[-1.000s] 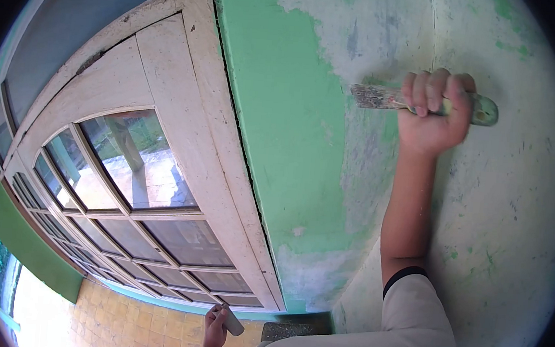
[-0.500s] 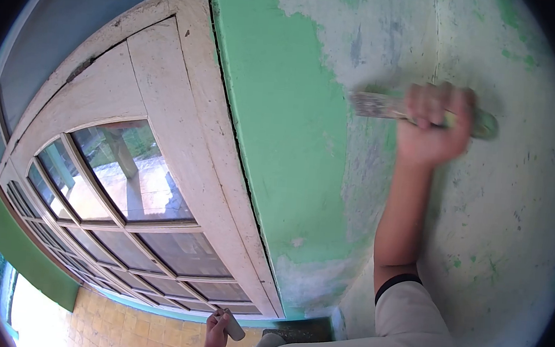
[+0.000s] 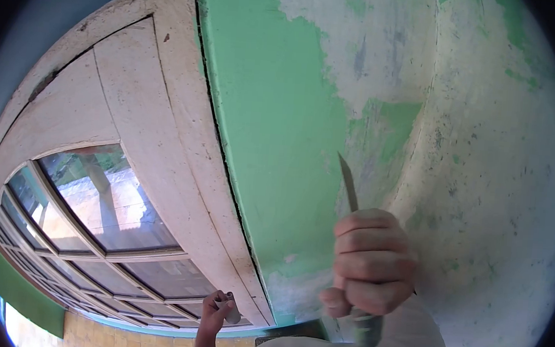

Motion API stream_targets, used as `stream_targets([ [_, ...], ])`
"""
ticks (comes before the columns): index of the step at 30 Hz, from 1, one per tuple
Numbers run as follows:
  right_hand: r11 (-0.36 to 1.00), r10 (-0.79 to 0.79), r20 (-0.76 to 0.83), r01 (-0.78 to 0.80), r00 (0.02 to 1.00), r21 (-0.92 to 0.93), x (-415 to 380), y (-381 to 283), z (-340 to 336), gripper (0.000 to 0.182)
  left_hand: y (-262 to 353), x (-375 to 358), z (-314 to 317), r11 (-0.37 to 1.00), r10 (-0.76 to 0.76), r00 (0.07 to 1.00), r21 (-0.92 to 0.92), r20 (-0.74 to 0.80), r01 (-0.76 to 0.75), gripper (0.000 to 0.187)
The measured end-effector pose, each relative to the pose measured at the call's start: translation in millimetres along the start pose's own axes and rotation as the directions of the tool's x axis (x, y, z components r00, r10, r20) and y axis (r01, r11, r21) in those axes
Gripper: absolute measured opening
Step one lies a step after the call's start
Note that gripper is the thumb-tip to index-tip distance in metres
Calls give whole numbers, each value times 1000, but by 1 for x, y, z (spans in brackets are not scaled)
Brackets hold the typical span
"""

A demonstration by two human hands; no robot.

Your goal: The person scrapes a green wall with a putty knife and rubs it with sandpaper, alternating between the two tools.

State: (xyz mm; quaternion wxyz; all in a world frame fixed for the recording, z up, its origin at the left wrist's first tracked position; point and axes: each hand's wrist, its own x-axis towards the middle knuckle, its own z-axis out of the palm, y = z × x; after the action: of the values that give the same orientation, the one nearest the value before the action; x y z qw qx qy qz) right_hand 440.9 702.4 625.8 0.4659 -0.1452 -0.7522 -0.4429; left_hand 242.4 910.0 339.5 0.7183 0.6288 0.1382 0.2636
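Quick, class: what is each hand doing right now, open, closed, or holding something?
Right hand: closed around the scraper handle, blade up.
Left hand: closed on a small grey object, unidentifiable.

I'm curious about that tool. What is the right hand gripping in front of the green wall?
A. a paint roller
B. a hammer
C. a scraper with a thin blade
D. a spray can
C: the right hand is closed round the handle of a scraper, its thin flat blade pointing up.

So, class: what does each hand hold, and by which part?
Right hand grips a scraper by its handle. Left hand holds a small grey object; grip unclear.
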Motion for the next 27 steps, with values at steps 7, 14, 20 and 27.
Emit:
stream_targets([
  [7, 992, 32, 147, -12, 989, -129, -8, 8, 14, 27, 38, 58, 16, 988, 139, 975, 47, 172, -149, 33],
  [14, 972, 57, 117, -29, 991, -233, -2, 7, 14, 29, 46, 75, 22, 978, 138, 965, 123, 224, -168, 34],
  [20, 921, 182, 159, -111, 970, -373, -14, 32, 14, 32, 39, 74, 17, 977, 123, 967, 143, 224, -158, 32],
  [27, 976, 85, 347, -7, 934, -219, -15, -5, 38, 30, 46, 75, 20, 950, 201, 950, 191, 240, -249, 30],
])
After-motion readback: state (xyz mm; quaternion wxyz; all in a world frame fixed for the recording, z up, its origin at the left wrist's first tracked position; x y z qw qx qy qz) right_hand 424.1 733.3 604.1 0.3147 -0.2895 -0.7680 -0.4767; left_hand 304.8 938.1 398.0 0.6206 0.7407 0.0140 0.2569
